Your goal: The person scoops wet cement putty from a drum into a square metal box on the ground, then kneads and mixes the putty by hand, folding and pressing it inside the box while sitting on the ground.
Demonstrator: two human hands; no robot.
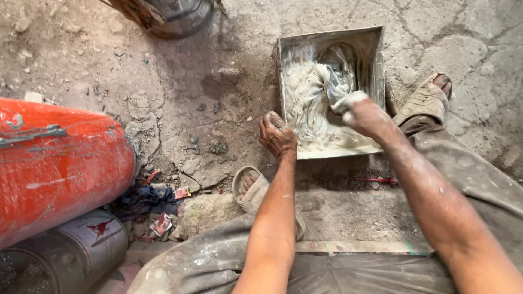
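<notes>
Lap: grey, dust-caked trousers (218,261) fill the bottom edge; the knees run out of view on both sides.
Wooden strip: a paint-flecked lath (359,247) lies across the ground between the legs, partly hidden by the left forearm.
Left foot: a worn sandal (250,188) shows toes only; the heel is covered by the arm.
Left hand (277,135): fingers curled together and resting at the tray's left wall; whether they press the metal or the ground just beside it cannot be told.
Right hand (366,117): closed around a putty-smeared tool (348,102) over the tray; only its white end pokes out, so its kind is hard to make out.
Metal tray (376,65): square, on the cracked ground between the feet, holding folded white putty (313,95).
Right foot: a second sandal (427,98) just beside the tray's right wall.
Left edge: an orange cylinder (54,163) over a grey drum (76,253), both cut off, with scraps of litter (160,223) beside them.
Far: a dark bucket (166,16), only its base in view.
</notes>
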